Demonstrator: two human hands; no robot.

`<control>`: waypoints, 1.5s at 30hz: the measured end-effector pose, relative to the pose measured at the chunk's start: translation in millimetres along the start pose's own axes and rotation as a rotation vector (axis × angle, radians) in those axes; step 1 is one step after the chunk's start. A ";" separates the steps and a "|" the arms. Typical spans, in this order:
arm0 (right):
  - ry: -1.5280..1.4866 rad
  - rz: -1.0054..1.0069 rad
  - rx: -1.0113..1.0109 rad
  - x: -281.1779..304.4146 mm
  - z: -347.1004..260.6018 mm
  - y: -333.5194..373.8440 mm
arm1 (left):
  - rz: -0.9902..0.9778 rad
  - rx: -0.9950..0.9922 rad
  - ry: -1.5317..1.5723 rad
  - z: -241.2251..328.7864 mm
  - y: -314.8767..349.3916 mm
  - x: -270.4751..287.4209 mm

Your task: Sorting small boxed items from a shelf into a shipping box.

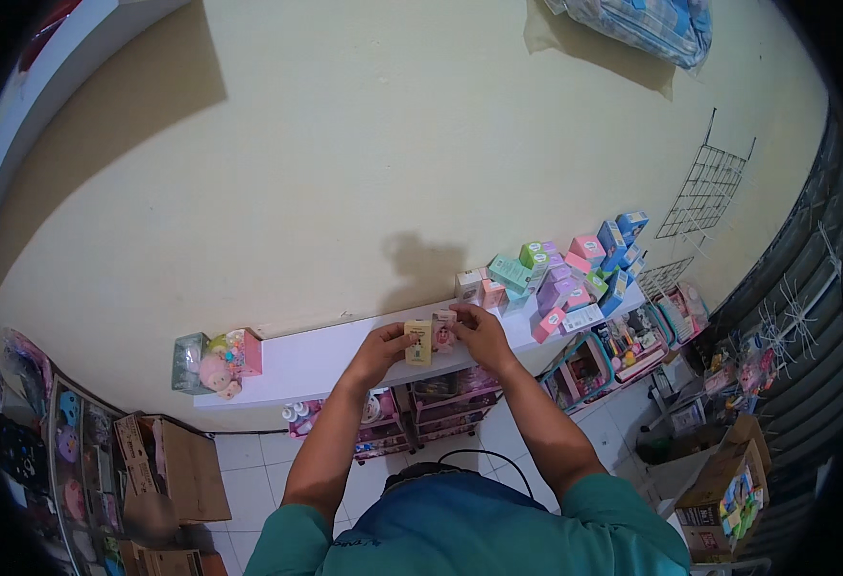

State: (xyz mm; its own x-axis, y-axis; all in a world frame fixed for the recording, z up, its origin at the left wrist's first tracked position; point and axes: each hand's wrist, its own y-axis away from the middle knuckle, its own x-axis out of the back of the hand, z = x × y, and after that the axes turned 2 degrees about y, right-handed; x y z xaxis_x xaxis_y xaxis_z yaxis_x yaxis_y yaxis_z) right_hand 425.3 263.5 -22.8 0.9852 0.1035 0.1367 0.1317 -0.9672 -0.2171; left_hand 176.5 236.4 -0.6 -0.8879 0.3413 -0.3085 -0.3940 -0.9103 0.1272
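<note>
Over the white wall shelf (316, 363), my two hands hold one small box each, side by side. My left hand (379, 353) is closed on a pale yellow box (418, 344), thumb on its front. In my right hand (480, 336) is a pink box (442, 333) with a figure printed on it, gripped near its top right. The two boxes touch or nearly touch; I cannot tell which. Just beyond my right hand stand a white box (468, 284) and a peach box (492, 293) on the shelf.
Several pastel boxes (556, 288) crowd the shelf's right end. At its left end are a plush toy (218, 372) and a clear case (190, 363). Trolleys (445, 401) with goods stand beneath. Cardboard boxes (186, 470) sit lower left, an open carton (719, 499) lower right. A wire grid (704, 192) hangs right.
</note>
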 end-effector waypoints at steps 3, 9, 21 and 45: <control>0.046 -0.049 -0.007 -10.3 -8.4 -2.1 | -0.041 -0.012 0.083 2.9 6.2 -5.4; 0.132 -0.088 -0.038 -11.3 -21.9 -2.6 | -0.066 0.000 0.004 0.3 3.8 -5.3; 1.293 0.373 0.380 64.3 -95.3 -24.9 | -0.029 -0.022 0.158 -28.7 -8.0 9.9; -0.636 0.274 -0.293 14.0 -54.7 70.5 | -0.052 -0.025 0.217 -14.9 1.5 -29.3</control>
State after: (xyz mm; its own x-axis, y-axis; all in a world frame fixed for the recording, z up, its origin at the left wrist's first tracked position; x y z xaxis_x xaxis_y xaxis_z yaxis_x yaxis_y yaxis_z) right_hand 442.4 184.1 16.7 0.8636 -0.1217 -0.4893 -0.0743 -0.9905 0.1153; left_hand 205.5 221.6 -5.5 -0.7935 0.3322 -0.5099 -0.4297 -0.8992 0.0828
